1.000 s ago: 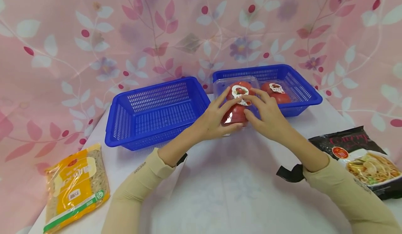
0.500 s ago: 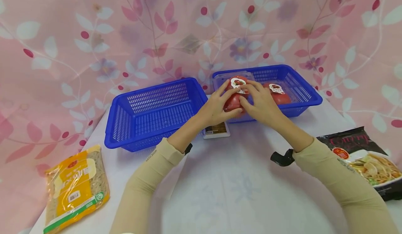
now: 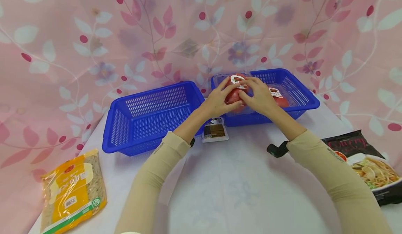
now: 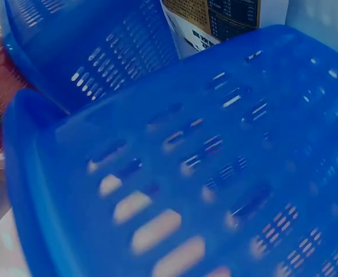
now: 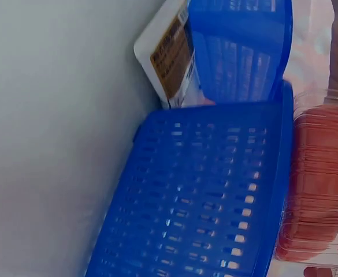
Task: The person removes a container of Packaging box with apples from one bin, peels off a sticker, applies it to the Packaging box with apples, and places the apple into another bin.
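While both hands' fingers clasp one tomato pack (image 3: 236, 95), two blue baskets (image 3: 150, 113), two noodle packets (image 3: 73, 191)

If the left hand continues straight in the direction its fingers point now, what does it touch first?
The left hand already grips the clear plastic tomato pack. Beyond it, probably the second tomato pack in the right blue plastic basket, though depth is unclear.

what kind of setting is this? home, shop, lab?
Probably a staged tabletop set for sorting groceries, not a real shop: a pink floral cloth backdrop, a white table, two blue baskets and packaged food such as the tomato pack.
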Demonstrator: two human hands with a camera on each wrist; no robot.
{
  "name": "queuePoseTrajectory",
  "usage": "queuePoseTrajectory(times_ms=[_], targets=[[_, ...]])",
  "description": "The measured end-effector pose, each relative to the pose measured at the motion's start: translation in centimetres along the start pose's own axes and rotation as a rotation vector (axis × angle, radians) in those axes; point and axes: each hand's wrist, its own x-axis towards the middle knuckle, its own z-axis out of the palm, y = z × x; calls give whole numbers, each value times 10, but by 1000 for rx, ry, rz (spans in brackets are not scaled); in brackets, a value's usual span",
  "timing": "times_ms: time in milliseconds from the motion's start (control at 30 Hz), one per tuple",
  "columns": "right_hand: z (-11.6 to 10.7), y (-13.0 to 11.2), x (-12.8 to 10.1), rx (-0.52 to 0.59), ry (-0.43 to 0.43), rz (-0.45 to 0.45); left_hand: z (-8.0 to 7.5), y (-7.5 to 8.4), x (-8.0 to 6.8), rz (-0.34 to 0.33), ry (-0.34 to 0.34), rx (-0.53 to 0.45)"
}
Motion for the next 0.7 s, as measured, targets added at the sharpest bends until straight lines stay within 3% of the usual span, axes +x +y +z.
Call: queuePoseTrajectory(times_ms=[300,467,700], targets=[[3,12,12,19,-37,27,10,-7,16,-55,35,-35],[14,25,14,14,-82,57,21,-17,17,-102,-17,-21],[27,45,12,-10,-111,93,31,-23,26,-124,-118,76]])
